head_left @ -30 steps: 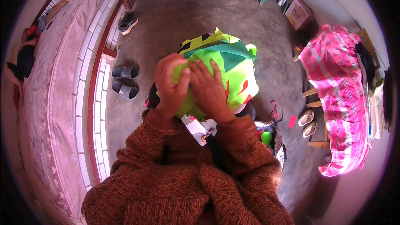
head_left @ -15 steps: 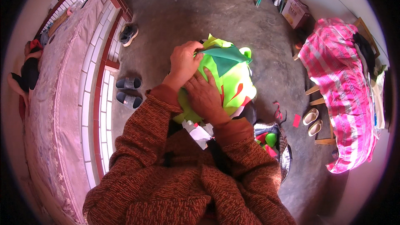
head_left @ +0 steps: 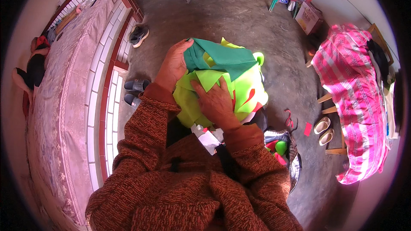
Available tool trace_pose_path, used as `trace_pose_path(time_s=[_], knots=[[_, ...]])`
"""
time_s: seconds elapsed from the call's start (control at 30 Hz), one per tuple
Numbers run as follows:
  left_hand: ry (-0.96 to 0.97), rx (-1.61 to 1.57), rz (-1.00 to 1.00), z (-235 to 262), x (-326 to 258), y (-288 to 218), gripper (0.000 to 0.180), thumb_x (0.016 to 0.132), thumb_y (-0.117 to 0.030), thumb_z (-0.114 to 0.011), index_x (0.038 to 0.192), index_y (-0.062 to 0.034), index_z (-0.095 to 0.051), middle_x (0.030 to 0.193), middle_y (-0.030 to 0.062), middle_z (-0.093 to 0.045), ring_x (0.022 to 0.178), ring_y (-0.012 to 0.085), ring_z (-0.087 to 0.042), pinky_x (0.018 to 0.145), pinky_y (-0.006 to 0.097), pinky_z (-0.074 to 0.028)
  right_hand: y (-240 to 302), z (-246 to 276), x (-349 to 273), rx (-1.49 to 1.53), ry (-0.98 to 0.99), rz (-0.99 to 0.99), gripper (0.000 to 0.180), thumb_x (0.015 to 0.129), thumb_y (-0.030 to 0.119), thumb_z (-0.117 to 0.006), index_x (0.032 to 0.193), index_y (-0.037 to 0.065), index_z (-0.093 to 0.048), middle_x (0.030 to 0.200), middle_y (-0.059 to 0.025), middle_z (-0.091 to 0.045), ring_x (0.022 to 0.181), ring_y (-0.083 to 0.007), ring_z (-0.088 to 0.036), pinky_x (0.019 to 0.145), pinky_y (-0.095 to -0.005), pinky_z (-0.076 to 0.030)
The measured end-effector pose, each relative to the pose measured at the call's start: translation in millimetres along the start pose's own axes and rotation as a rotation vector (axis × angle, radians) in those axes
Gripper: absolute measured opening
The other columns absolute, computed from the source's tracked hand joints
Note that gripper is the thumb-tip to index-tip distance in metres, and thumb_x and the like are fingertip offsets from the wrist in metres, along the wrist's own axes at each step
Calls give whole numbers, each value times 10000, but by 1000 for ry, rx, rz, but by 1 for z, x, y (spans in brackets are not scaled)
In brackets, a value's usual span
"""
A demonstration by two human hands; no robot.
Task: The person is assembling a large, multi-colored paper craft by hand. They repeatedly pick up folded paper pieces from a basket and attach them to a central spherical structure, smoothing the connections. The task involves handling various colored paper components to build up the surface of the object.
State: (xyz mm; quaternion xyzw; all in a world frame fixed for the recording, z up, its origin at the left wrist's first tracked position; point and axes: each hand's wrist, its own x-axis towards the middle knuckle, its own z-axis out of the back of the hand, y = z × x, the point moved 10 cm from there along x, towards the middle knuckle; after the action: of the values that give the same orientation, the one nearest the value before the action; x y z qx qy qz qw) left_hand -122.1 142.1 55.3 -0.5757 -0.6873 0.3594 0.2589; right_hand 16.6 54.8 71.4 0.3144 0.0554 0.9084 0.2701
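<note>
I look down on my two hands, which work on a bundle of cloth pieces [head_left: 231, 81] held in front of my chest, above the concrete floor [head_left: 239, 21]. The bundle is bright lime green, with a darker green piece [head_left: 218, 57] on top and small red shapes on its right side.

My left hand [head_left: 173, 66] holds the upper left edge of the darker green piece; its grip is closed on that edge, the thumb on top and the fingers curled under the cloth. My right hand [head_left: 218, 102] lies flat on the lime green layers, with the fingers spread and pressing down, so this grip pinches nothing; it only keeps the stack in place.

I judge that the step in hand is sorting or folding the layers: one hand lifts or turns the top piece while the other steadies the rest. The next move, I think, calls for a gentle pull with the left hand, so the thin cloth does not slide out from under the right palm, and for keeping the edges together.

Below the bundle, near my lap, some white cloth or paper [head_left: 209, 137] shows. On my right a basket [head_left: 284, 145] with coloured things stands on the floor, and farther right a pink striped cloth [head_left: 355, 98] covers some furniture. On my left are dark sandals [head_left: 135, 92] beside a tiled ledge [head_left: 102, 102].
</note>
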Motion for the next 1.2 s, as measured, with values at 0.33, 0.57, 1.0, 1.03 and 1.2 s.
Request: trace_pose_path(time_s=[0.33, 0.57, 1.0, 1.03, 1.2], knots=[[123, 44, 102, -15, -12, -4, 227, 911, -128, -580, 1128, -68, -615, 1006, 49, -658, 905, 165, -641, 803, 305, -525, 3, 2, -1, -16, 0, 10, 438, 800, 152, -582, 1236, 120, -561, 1222, -92, -579, 1157, -276, -505, 1081, -514, -271], [170, 105, 14, -15, -16, -32, 316, 883, -40, -573, 1198, -66, -574, 1053, 96, -660, 855, 156, -640, 796, 305, -530, 1, 4, -1, 1, -67, 30, 433, 787, 138, -598, 1218, 101, -575, 1216, -93, -580, 1165, -274, -503, 1072, -522, -281], [56, 584, 0, -10, -10, -25, 332, 865, -196, -669, 1143, -37, -583, 945, 51, -643, 708, 94, -574, 672, 252, -508, 1, 0, -1, -47, 5, 15, 449, 781, 145, -602, 1228, 107, -578, 1168, -97, -590, 1098, -271, -524, 1046, -548, -291], [77, 662, 7, -13, -10, -16, 377, 843, -231, -701, 1133, -13, -597, 857, 20, -613, 724, 86, -572, 667, 236, -488, 1, -3, -2, -53, 31, 12, 449, 785, 149, -598, 1232, 107, -576, 1162, -98, -591, 1097, -271, -523, 1045, -550, -291], [193, 1016, -71, -20, 2, 18, 294, 815, -201, -735, 995, 19, -661, 835, 30, -655, 720, 91, -569, 641, 251, -462, 1, -10, -4, -102, 60, 27, 455, 799, 169, -586, 1249, 102, -569, 1134, -101, -600, 1089, -269, -521, 1040, -556, -292]])
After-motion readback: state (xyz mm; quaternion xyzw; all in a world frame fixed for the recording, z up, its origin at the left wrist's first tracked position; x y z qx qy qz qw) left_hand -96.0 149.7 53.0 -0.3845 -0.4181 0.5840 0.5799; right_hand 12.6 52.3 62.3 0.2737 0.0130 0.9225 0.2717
